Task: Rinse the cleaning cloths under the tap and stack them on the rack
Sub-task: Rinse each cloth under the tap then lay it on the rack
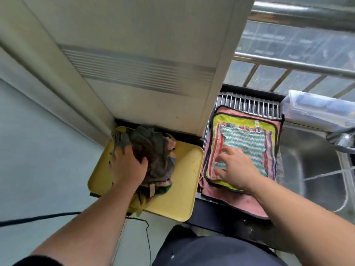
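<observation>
Right now the left hand (130, 166), at lower centre-left of the frame, has its fingers curled into the grey cloth (153, 148) that tops a crumpled pile of unrinsed cloths on the yellow tray (180, 189). The right hand (236, 166), at centre right, lies flat with fingers spread and presses on the green-and-white cloth (247, 143), the top of the stack on the metal rack (247, 105). Beneath it lie a striped cloth, a yellow one and a pink cloth (240, 202) whose near edge droops past the rack. The sink (317, 169) and tap (343, 141) sit at the right edge. Lifting the grey cloth may well drag tangled neighbours off the tray, whose near corner seems to overhang. Once the pressing hand leaves, the wet stack could slide toward that drooping edge.
</observation>
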